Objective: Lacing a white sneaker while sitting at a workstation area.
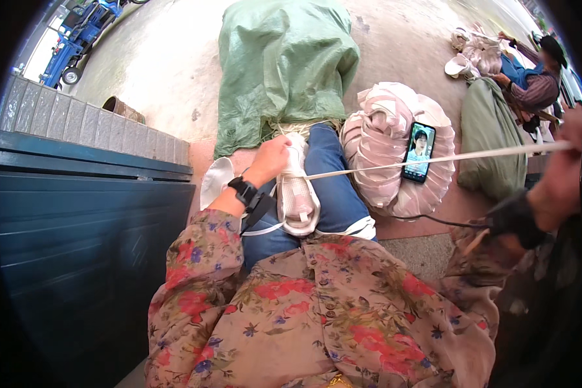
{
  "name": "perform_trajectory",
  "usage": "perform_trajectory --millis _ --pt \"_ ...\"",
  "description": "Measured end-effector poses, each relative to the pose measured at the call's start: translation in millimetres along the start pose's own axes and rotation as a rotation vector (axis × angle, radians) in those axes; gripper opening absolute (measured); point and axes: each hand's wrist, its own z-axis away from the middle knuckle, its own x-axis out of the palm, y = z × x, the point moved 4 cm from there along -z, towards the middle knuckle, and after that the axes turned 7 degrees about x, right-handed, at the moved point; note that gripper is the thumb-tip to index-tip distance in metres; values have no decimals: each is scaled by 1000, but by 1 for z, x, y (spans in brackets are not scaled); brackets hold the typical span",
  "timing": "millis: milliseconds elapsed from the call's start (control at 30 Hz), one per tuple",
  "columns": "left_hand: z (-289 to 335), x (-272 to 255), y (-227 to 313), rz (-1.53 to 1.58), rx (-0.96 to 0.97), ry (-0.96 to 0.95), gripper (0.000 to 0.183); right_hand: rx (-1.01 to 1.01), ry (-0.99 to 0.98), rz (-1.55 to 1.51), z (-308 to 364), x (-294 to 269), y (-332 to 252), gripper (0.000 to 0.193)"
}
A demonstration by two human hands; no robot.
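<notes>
A pale pink and white shoe upper [297, 200] lies across my lap, its opening toward me. My left hand [271, 158] is closed on its far part, fingers curled over it. From the upper a white lace [368, 167] runs taut to the right. My right hand [558, 178], raised far out at the right and smeared by motion, grips the lace's other end. A second loose white end [263, 231] trails over my left thigh. Just right of my legs sits a bundle of stacked pink shoe uppers [385, 123], with a lit phone [419, 152] lying on it.
A green sack [284, 64] stands beyond my knees. At left is a dark blue metal panel [77, 246] beside a tiled ledge [58, 113]. Another person [530, 81] sits at the far right near a green bag [491, 142] and more uppers. A dark cord [443, 221] runs toward the right.
</notes>
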Motion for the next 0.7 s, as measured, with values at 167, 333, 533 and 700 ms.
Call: perform_trajectory --millis 167,333,533,700 --pt "41 -9 -12 -175 111 -9 23 593 361 172 73 42 138 30" --pt "52 -4 -3 -501 229 -81 10 1177 62 414 154 108 241 11" --pt "64 -18 15 -469 254 -100 8 1153 -413 378 244 166 316 22" --pt "83 -3 10 -395 194 -71 8 927 -477 730 233 200 314 23"
